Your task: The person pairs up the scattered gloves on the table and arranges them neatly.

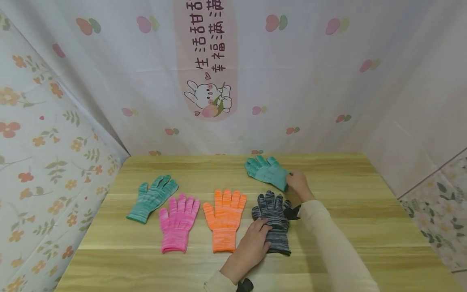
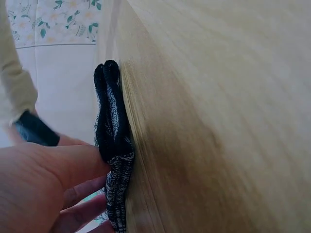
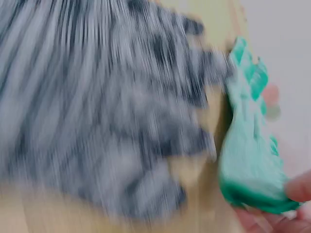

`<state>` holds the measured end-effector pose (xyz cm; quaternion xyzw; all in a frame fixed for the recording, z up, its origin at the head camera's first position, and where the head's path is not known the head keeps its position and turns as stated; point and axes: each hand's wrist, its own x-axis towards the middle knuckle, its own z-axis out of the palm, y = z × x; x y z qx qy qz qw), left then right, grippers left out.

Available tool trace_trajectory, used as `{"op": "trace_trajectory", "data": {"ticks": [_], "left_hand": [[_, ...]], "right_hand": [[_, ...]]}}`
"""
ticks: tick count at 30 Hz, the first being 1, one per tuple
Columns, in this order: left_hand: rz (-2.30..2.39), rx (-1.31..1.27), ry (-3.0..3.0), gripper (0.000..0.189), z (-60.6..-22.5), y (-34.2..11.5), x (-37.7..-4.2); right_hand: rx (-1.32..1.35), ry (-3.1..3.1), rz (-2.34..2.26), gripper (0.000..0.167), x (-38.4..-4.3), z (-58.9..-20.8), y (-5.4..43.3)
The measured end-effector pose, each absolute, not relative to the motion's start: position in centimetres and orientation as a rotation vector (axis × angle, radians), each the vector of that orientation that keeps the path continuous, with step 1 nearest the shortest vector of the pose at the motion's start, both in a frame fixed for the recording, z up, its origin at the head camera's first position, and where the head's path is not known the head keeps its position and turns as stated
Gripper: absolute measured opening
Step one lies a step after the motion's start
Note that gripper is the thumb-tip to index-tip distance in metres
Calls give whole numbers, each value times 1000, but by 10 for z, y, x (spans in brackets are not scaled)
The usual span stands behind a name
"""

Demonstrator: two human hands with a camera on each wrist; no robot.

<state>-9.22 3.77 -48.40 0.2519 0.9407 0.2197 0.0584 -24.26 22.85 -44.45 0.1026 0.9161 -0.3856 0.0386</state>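
Observation:
My right hand (image 1: 300,184) pinches the cuff of a teal-green knit glove (image 1: 268,172) near the table's back edge, its fingers pointing to the back left. Up close in the right wrist view, the thumb lies over the cuff rim of that glove (image 3: 250,160) and the fingers are under it. A black-and-grey striped glove (image 1: 279,223) lies palm flat, fingers away from me. My left hand (image 1: 253,242) rests on its left side near the cuff, and in the left wrist view the thumb touches the black cuff (image 2: 111,121).
To the left lie an orange glove (image 1: 225,221), a pink glove (image 1: 179,223) and another teal-green glove (image 1: 153,198), tilted. All are on a wood-grain table (image 1: 328,251). A printed white curtain (image 1: 292,81) hangs behind, with a flowered cloth (image 1: 47,142) at the left.

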Motion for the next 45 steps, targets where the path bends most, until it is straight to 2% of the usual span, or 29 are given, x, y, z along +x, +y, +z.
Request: {"op": "trace_trajectory", "data": {"ticks": [2, 4, 7, 13, 18, 21, 26, 33, 45], "left_hand": [[666, 758, 2844, 39, -484, 37, -92], [668, 754, 2838, 39, -484, 37, -93], [665, 746, 2837, 40, -482, 37, -93], [651, 751, 2855, 40, -481, 37, -93], [636, 754, 2854, 40, -482, 38, -94], [627, 753, 2859, 39, -482, 39, -94], [618, 759, 2864, 39, -482, 40, -93], [578, 760, 2876, 39, -482, 41, -92], [508, 802, 2993, 34, -476, 52, -88]], "right_hand": [[367, 2822, -1291, 23, -243, -438, 244], [414, 2813, -1407, 34, -242, -430, 259], [419, 2824, -1518, 40, -242, -414, 280], [321, 3026, -1601, 37, -233, -382, 316], [110, 3191, -1401, 34, -212, -372, 338], [-97, 3143, -1145, 34, -193, -383, 343], [-383, 2995, -880, 25, -155, -423, 333], [-382, 2902, -848, 25, -103, -458, 309], [-312, 3037, -916, 22, -48, -474, 306]]}}
